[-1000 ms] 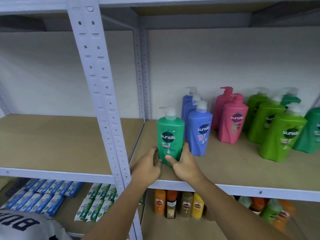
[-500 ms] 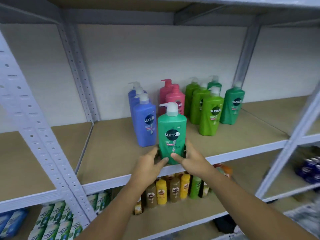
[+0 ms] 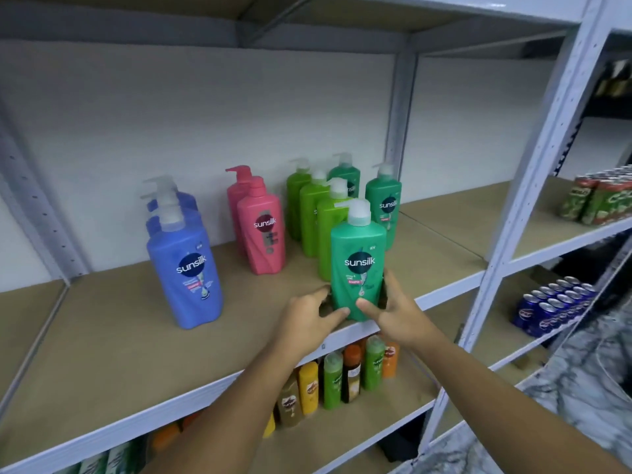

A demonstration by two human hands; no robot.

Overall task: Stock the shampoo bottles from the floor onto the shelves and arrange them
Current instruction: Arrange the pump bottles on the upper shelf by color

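The front bottle (image 3: 357, 258) sits at the shelf (image 3: 119, 336) edge, before other bottles (image 3: 313, 230).

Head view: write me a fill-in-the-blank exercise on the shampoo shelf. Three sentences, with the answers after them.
1. The left hand and the right hand hold a dark green bottle labelled ____.
2. Between the blue bottles and the light green bottles stand two ____ bottles.
3. The held bottle is near the ____ edge of the shelf.
Missing words: sunsilk; pink; front.
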